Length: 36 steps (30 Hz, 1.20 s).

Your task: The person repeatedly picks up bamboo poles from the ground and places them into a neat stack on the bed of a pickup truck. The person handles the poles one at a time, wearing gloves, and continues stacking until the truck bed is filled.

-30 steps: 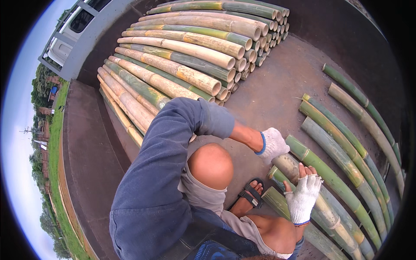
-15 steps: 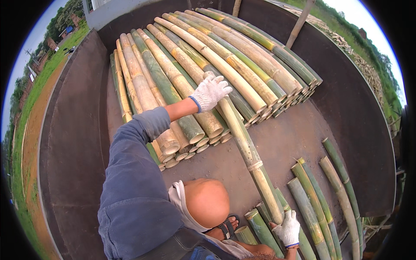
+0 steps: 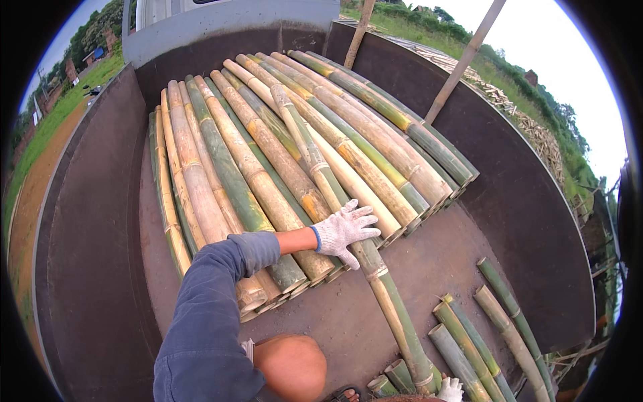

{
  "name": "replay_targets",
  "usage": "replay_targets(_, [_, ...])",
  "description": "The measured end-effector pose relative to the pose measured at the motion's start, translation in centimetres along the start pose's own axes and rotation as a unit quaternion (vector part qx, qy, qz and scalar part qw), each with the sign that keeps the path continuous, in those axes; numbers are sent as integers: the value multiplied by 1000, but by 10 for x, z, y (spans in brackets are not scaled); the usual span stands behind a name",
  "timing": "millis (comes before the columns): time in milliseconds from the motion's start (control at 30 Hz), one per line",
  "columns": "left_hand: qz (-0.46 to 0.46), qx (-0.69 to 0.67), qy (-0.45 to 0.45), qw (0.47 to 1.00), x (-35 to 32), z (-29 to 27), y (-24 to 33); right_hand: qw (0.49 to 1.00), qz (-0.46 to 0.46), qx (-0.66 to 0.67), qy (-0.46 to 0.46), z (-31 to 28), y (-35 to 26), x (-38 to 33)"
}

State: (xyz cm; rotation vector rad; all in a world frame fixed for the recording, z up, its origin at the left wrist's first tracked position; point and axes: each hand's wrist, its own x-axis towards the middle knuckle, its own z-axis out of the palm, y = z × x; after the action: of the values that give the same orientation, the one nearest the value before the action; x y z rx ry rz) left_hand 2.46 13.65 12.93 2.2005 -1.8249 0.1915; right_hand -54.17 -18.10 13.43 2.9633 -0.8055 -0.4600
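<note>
A long green-and-tan bamboo pole (image 3: 392,301) runs slantwise from the lower right up onto a big stack of bamboo poles (image 3: 268,181). My left hand (image 3: 345,232), in a white knit glove with a blue cuff, lies across its middle with fingers spread, palm down on it. By the pole's near end at the bottom edge is my gloved right hand (image 3: 451,390), fingers curled against the pole and partly cut off by the frame. The pole's far end rests on top of the stack, whose cut ends face me.
Dark metal truck-bed walls (image 3: 94,221) enclose the stack. Several loose bamboo pieces (image 3: 462,358) lie at the lower right, with more cut ends beside my sandalled foot (image 3: 348,394). A slanting wooden post (image 3: 462,67) stands at the right wall.
The pole has slid away from me, its far end now further up the stack. My left hand has gone from a grip near the far end to lying spread-fingered across the middle.
</note>
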Motion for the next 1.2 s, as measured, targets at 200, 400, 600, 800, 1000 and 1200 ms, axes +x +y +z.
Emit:
replay_targets(200, [-49,-19,-55,997,-10,-2,-8,990,-30,47,-130,67,65,-24])
replay_targets(400, [-261,-4,34,965,-35,-1,-74,989,-19,141,35,-39,-50,97])
replay_targets(600, [-484,6,157,861,-72,9,-132,890,-137,371,224,-97,-237,246])
replay_targets(800, [-495,-138,96,853,-80,9,-137,967,24,84,240,-116,-113,247])
replay_targets(1000, [-515,-153,87,839,-75,14,-140,541,135,827,-72,-8,-76,230])
replay_targets(1200, [-542,-170,109,815,-70,17,-169,585,119,786,161,10,-178,239])
